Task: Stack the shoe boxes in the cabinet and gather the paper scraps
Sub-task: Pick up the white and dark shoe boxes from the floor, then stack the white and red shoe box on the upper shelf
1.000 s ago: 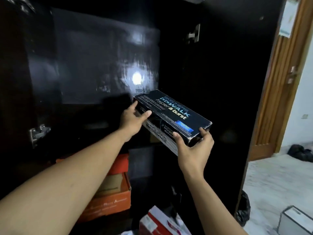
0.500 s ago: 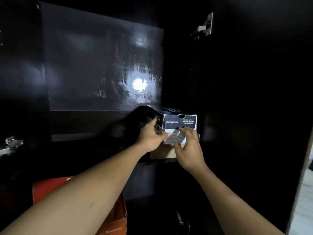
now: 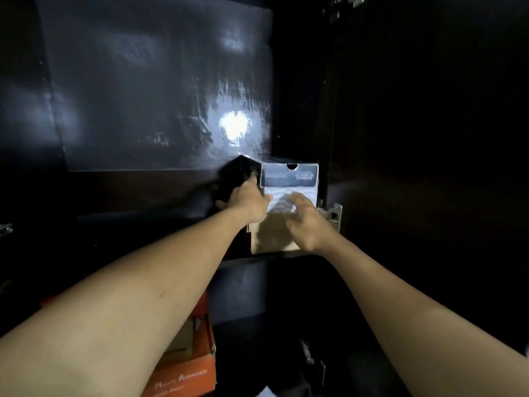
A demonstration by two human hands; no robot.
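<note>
— Well, what's low on the left?

— An orange cardboard shoe box [image 3: 183, 376] with pale lettering on its front, low in the black glossy cabinet [image 3: 143, 96] and partly hidden behind the person's left forearm.

— And further up?

— The cabinet's shiny back panel throws back a bright spot of light. Below it runs a dark shelf [image 3: 128, 216], and both arms reach up to its right end.

— What's the left hand doing?

— The left hand [image 3: 246, 202] is wrapped round the near left corner of the dark shoe box with the pale end label [image 3: 289, 174]. The fingers lie up along its left side and the thumb crosses onto the front face.

— Where's that box sitting?

— On top of a plain tan cardboard box [image 3: 269, 239], which stands on the shelf. The pair is tucked hard against the cabinet's right inner wall, with the labelled end facing out.

— And the right hand?

— The right hand [image 3: 306, 222] is spread loosely in front of that labelled end, gripping nothing. It's blurred, so I can't tell whether the fingertips touch the cardboard.

— Anything right of it?

— A silver metal hinge [image 3: 335, 216] on the wall, just beside the right hand.
</note>
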